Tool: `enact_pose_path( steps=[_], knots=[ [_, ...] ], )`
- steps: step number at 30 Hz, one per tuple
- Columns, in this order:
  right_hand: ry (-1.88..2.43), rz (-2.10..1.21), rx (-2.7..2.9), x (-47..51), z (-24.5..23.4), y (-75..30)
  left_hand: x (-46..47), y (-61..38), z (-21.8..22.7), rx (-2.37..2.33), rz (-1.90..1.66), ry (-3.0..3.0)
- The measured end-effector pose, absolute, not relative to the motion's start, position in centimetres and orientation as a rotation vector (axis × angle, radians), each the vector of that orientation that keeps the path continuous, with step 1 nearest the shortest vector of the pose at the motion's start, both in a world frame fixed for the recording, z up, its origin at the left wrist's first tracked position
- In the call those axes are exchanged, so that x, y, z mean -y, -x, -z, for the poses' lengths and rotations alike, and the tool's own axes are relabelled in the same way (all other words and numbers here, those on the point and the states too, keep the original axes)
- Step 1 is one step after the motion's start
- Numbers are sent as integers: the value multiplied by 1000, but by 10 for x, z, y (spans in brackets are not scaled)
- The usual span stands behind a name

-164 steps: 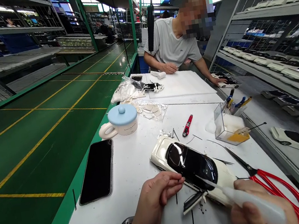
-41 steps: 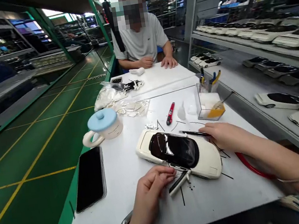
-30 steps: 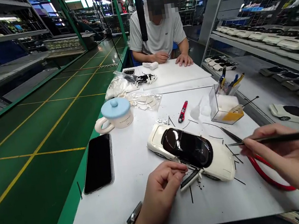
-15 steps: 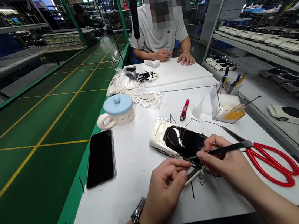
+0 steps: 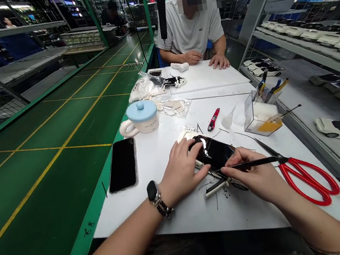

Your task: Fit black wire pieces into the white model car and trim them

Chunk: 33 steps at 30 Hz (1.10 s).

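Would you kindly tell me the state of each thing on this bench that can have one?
Model car, on its wheels, near door hanging open.
Mug, lid on.
Phone, face up, screen dark.
Scissors, lying flat, blades shut.
Left hand, resting flat on the car's roof.
Right hand, pinching a thin black tool.

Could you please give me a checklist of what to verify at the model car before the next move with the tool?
1. Steadying: left hand lies flat on the model car, over its dark roof. Ok.
2. Grip: right hand pinches the thin black tool. Ok.
3. Access: the door stands open on the near side, below the tool. Ok.
4. Tip contact with the car: hidden by fingers. Cannot tell.
5. Room beside the right hand: red scissors lie close by. Not ok.
6. Clutter: phone and mug sit apart from both hands. Ok.
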State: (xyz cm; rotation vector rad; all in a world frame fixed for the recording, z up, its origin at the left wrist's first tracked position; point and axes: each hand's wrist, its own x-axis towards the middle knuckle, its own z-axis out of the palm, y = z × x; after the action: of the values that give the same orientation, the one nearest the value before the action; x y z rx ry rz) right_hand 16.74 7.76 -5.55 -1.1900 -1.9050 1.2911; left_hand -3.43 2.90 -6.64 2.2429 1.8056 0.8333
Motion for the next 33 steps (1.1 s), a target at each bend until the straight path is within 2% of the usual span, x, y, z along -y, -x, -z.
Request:
enact_pose_path(
  steps=[17, 33],
  knots=[
    [1129, -962, 2137, -82, 58, -158, -39, 27, 95, -1948, -925, -2359],
    [1101, -933, 2078, -75, 54, -173, -41, 28, 106, -1961, -1050, -2436]
  ],
)
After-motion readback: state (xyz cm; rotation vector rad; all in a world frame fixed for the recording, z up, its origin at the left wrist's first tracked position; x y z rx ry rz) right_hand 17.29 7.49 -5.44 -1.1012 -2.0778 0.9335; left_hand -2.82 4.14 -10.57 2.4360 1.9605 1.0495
